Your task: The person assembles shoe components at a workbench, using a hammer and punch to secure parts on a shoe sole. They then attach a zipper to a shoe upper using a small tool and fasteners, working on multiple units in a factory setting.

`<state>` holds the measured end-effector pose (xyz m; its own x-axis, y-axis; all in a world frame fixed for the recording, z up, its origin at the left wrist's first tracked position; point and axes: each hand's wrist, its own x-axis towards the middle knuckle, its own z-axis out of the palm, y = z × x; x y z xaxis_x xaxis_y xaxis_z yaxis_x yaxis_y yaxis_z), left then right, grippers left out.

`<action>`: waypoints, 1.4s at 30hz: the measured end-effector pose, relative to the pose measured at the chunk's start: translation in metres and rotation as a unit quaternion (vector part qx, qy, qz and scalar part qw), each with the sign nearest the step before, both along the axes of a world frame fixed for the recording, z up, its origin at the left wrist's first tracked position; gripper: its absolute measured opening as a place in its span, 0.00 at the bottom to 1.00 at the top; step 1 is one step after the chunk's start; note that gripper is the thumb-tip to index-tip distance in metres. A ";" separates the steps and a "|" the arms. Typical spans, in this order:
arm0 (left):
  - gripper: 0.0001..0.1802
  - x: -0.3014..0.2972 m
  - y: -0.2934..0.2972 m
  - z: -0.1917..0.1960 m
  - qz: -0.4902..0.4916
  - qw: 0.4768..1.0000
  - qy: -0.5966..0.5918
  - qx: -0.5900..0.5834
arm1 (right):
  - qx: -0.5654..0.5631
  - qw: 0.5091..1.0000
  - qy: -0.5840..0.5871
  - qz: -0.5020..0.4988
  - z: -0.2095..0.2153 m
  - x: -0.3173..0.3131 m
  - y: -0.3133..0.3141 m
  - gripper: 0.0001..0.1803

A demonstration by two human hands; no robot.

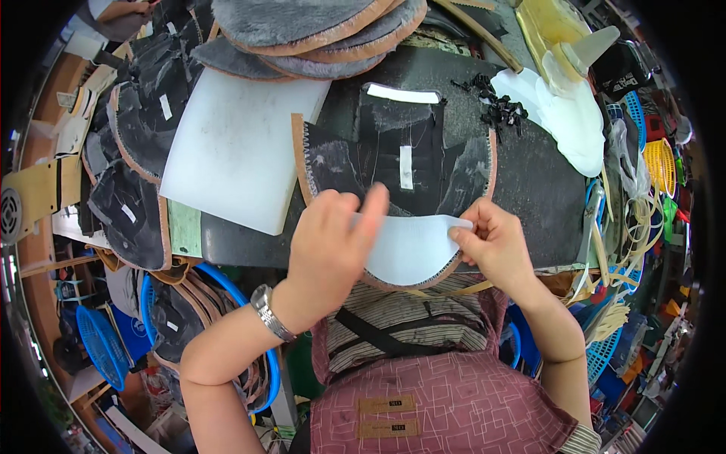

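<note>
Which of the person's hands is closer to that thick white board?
The left hand: it is just beside the white board's lower right corner. The right hand is farther right, pinching the white sheet's right end.

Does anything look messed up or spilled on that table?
A little: small black bits lie in a loose, untidy heap on the table, by the white pads, perhaps just dropped there. I can't tell what they are. The white sheet in the right hand shows no clear damage.
</note>
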<state>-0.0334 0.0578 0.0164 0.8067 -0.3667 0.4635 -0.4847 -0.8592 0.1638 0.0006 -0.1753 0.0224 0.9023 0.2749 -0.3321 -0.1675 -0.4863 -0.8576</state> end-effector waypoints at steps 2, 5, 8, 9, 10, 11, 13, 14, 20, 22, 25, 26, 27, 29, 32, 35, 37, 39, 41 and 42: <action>0.22 -0.017 -0.006 0.006 -0.091 0.995 0.039 0.008 | -0.082 0.990 -0.110 0.044 0.002 -0.001 0.003 0.09; 0.19 -0.039 -0.006 0.005 -0.131 0.988 0.085 0.020 | -0.210 0.945 -0.209 0.137 0.007 0.008 -0.002 0.12; 0.17 -0.029 0.009 0.020 -0.143 0.966 0.195 -0.088 | -0.279 0.920 -0.245 0.122 0.025 0.035 -0.009 0.18; 0.16 -0.023 0.016 0.028 -0.145 0.949 0.242 -0.142 | -0.244 0.925 -0.270 0.111 0.027 0.047 -0.008 0.19; 0.14 -0.008 0.021 0.032 -0.091 0.962 0.195 -0.166 | -0.194 0.937 -0.272 0.104 0.031 0.058 -0.005 0.18; 0.13 0.011 0.017 0.039 -0.044 0.967 0.139 -0.207 | -0.201 0.923 -0.317 0.089 0.027 0.070 -0.001 0.18; 0.19 0.053 0.011 0.033 0.023 0.978 0.062 -0.200 | -0.202 0.889 -0.407 0.063 0.005 0.094 0.017 0.20; 0.21 0.070 0.007 0.026 0.072 0.980 0.038 -0.182 | -0.222 0.914 -0.334 0.070 0.002 0.099 0.028 0.21; 0.20 0.072 -0.006 0.030 0.136 0.908 0.240 -0.314 | -0.219 0.934 -0.275 0.067 0.033 0.074 0.032 0.23; 0.18 0.056 -0.011 0.029 0.115 0.945 0.186 -0.242 | -0.245 0.914 -0.312 0.088 0.035 0.060 0.030 0.22; 0.20 0.038 -0.013 0.022 0.119 0.965 0.147 -0.183 | -0.230 0.925 -0.292 0.078 0.034 0.049 0.028 0.22; 0.20 0.033 -0.017 0.027 0.125 0.965 0.156 -0.172 | -0.242 0.917 -0.308 0.080 0.036 0.046 0.026 0.22; 0.22 0.027 -0.019 0.032 0.136 0.959 0.182 -0.171 | -0.217 0.930 -0.286 0.078 0.038 0.043 0.026 0.22; 0.25 0.017 -0.018 0.045 0.069 0.964 0.134 -0.221 | -0.117 0.950 -0.283 0.055 0.045 0.040 0.023 0.19; 0.22 -0.007 -0.015 0.070 -0.040 0.745 0.344 -0.571 | 0.265 0.964 0.030 0.009 0.056 0.032 0.012 0.12; 0.19 -0.021 -0.023 0.069 -0.068 0.669 0.294 -0.679 | 0.462 0.875 0.139 0.037 0.058 0.018 0.003 0.13; 0.15 -0.023 -0.020 0.061 -0.081 0.700 0.301 -0.642 | 0.507 0.852 0.132 0.008 0.048 0.014 0.003 0.12; 0.13 -0.023 -0.011 0.059 -0.107 0.733 0.315 -0.593 | 0.527 0.839 0.135 0.024 0.051 0.015 0.003 0.11; 0.14 -0.018 -0.013 0.067 -0.113 0.828 0.223 -0.501 | 0.369 0.926 -0.082 0.001 0.045 0.012 0.010 0.10; 0.14 -0.017 -0.017 0.067 -0.109 0.853 0.192 -0.472 | 0.238 0.943 -0.231 0.017 0.053 0.010 0.015 0.11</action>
